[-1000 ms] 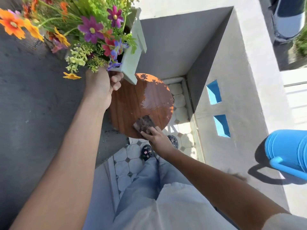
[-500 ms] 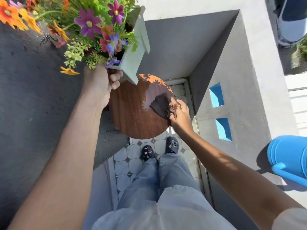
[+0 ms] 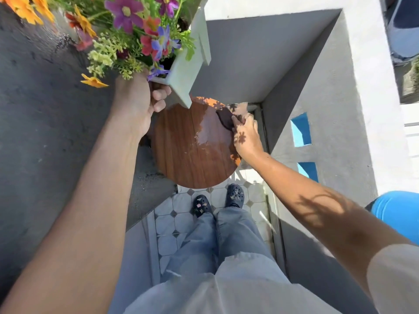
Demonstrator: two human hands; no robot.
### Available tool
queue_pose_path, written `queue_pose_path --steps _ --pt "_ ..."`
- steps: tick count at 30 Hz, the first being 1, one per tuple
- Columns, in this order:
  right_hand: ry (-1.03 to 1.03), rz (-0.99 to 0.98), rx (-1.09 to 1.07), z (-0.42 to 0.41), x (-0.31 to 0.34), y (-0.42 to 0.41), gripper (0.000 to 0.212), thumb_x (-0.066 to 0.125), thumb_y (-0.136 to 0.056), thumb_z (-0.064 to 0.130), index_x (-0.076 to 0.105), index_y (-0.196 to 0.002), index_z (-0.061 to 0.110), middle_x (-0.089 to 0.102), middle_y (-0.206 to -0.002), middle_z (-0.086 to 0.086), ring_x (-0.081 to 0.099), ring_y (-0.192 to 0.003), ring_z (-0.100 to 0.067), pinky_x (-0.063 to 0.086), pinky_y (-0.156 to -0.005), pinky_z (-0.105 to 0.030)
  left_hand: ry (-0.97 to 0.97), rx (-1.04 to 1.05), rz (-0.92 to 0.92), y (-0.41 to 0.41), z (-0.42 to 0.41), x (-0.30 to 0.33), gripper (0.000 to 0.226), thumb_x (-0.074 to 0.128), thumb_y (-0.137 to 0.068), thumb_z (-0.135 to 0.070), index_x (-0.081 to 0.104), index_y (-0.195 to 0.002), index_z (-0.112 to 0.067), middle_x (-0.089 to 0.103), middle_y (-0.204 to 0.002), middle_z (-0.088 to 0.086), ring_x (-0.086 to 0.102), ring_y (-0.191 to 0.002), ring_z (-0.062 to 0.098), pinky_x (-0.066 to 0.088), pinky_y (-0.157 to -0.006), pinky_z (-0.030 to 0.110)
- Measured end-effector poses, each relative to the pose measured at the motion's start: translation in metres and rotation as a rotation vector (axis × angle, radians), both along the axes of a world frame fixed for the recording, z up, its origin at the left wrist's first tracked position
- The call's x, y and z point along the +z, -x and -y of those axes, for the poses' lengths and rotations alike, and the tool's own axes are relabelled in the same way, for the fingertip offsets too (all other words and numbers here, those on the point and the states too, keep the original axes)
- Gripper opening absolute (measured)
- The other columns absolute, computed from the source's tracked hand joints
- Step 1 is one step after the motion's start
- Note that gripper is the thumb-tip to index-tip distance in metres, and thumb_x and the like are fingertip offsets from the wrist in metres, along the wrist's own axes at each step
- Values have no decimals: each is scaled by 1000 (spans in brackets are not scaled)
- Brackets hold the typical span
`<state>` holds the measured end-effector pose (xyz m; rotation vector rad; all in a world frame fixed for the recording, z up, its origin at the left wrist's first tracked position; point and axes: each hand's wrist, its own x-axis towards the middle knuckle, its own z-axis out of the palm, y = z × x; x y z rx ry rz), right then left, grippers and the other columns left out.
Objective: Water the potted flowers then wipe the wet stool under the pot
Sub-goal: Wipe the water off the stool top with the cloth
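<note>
My left hand (image 3: 138, 98) grips the pale green square pot (image 3: 188, 64) of mixed flowers (image 3: 133, 30) and holds it lifted and tilted above the round brown wooden stool (image 3: 190, 155). A shiny wet patch (image 3: 209, 132) covers the stool's right middle. My right hand (image 3: 246, 134) presses a dark cloth (image 3: 224, 117) onto the stool's far right edge. Part of the cloth is hidden under my fingers.
A blue watering can (image 3: 399, 214) stands on the white ledge at the right. A grey wall runs along the left and a grey parapet with blue openings (image 3: 300, 130) along the right. My feet in dark clogs (image 3: 218, 200) stand on patterned tiles just before the stool.
My right hand has swept the cloth from the stool's near edge round to its far right edge. The pot stays lifted in my left hand, and the view has shifted slightly.
</note>
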<state>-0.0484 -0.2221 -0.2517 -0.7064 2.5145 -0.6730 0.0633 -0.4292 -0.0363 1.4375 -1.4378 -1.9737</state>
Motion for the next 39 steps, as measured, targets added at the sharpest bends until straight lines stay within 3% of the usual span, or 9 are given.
queue_pose_path --steps 2,4,8,13,20,22,29,31,39 --pt "-14 27 -57 23 -3 7 45 52 -91 5 46 -134 -9 41 -140 -30 39 -131 -38 32 -109 -44 -2 -3 -9 2 2 1 42 18 -96 -7 56 -79 -12 55 -65 4 43 -39 4 24 -36 18" --pt "-62 -28 4 44 -6 -5 51 50 -92 11 42 -141 -2 40 -141 -28 37 -131 -39 32 -109 -44 -4 -3 -20 4 6 1 41 20 -97 -8 56 -78 -12 54 -64 3 43 -40 5 23 -36 18" --pt "11 -60 376 62 -8 -94 52 50 -93 4 44 -144 9 41 -129 -18 41 -117 -39 53 -88 -51 -17 41 -26 12 12 2 37 21 -97 -6 53 -79 -11 53 -64 5 43 -39 5 23 -35 18" --pt "17 -30 808 38 1 -130 52 54 -95 9 42 -146 9 40 -129 -19 42 -113 -37 52 -85 -45 -33 61 -29 17 18 0 35 22 -96 -3 54 -82 -9 53 -67 8 44 -37 5 23 -34 19" --pt "-109 -94 100 83 -12 8 49 48 -95 14 48 -144 19 35 -144 -19 42 -124 -40 46 -99 -44 -10 52 -29 16 27 -4 39 20 -92 0 56 -79 -9 55 -65 6 43 -37 5 23 -36 18" --pt "-91 -92 43 107 -9 -1 46 45 -97 10 48 -142 13 35 -144 -21 41 -123 -41 47 -96 -46 -3 56 -23 16 29 -4 40 20 -92 2 56 -78 -8 56 -65 7 43 -37 5 23 -36 19" --pt "18 -37 886 121 3 -144 47 55 -91 8 51 -138 15 37 -129 -13 39 -115 -36 59 -73 -47 19 47 -20 20 29 -2 38 21 -92 2 57 -81 -6 55 -68 10 42 -37 6 21 -38 20" --pt "52 -80 969 112 -4 -133 44 54 -95 14 52 -139 19 40 -128 -12 41 -111 -33 58 -72 -45 10 53 -14 21 32 -2 39 20 -92 1 56 -81 -8 56 -68 8 42 -37 6 22 -37 20" --pt "-28 -139 162 144 -12 -22 45 48 -95 17 50 -140 17 44 -128 -16 42 -116 -36 53 -85 -47 2 79 -22 18 28 0 37 22 -92 3 55 -79 -7 55 -70 10 40 -39 8 21 -38 21"
